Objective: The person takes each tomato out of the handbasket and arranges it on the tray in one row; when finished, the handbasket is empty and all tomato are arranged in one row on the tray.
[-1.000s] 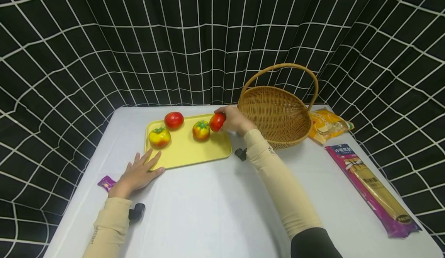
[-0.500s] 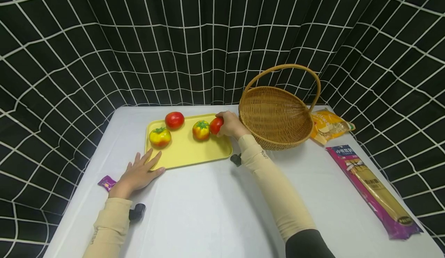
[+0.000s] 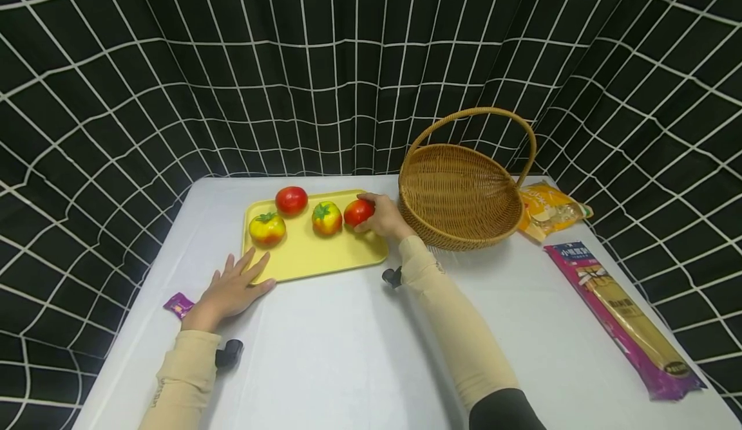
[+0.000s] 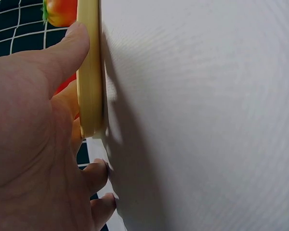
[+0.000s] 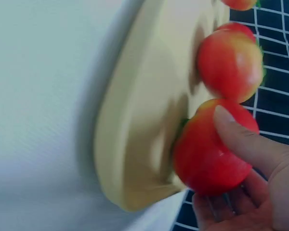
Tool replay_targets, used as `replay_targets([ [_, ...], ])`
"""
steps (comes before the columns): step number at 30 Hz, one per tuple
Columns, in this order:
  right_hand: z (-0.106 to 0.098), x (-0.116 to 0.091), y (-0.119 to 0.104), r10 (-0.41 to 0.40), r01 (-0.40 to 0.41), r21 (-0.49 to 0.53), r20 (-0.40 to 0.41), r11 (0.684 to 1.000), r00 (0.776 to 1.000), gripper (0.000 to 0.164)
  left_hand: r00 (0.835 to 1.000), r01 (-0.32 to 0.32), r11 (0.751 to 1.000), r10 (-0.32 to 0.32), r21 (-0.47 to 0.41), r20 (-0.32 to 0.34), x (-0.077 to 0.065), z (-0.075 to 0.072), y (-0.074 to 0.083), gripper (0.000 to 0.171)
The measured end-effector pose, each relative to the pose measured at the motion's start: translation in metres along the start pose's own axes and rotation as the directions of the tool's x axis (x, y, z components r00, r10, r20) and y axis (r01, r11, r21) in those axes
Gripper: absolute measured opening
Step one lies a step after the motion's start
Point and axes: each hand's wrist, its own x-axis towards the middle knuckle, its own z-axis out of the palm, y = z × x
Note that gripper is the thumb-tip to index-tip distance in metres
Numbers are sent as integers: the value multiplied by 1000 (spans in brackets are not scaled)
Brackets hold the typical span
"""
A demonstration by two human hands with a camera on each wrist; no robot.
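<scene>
My right hand [image 3: 385,216] grips a red tomato [image 3: 357,213] at the right end of the yellow tray [image 3: 307,259]. In the right wrist view the thumb lies over this tomato [image 5: 212,154] and the other fingers pass beneath it. Close against it is a yellow-red tomato [image 3: 327,219] with a green top. Farther left in the tray sit another red tomato [image 3: 292,201] and a yellow-red one [image 3: 267,229]. My left hand [image 3: 230,290] rests with spread fingers at the tray's front left corner, its thumb at the rim [image 4: 90,72].
A wicker basket [image 3: 458,192] with a tall handle stands right of the tray. Beyond it lie an orange food bag [image 3: 547,208] and a long purple noodle packet [image 3: 620,314]. A small purple wrapped piece [image 3: 178,304] lies beside my left wrist. A gridded black cloth [image 3: 348,63] hangs behind.
My right hand has shifted slightly left with the red tomato, and the neighbouring yellow-red tomato has moved left and tipped. The left hand has stayed put.
</scene>
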Motion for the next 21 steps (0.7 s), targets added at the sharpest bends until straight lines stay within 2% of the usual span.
replay_targets([
  [21,11,-3,6,-3,5,81,-29,997,1000,91,1000,-2,1000,2,6,-4,1,2,0,80],
])
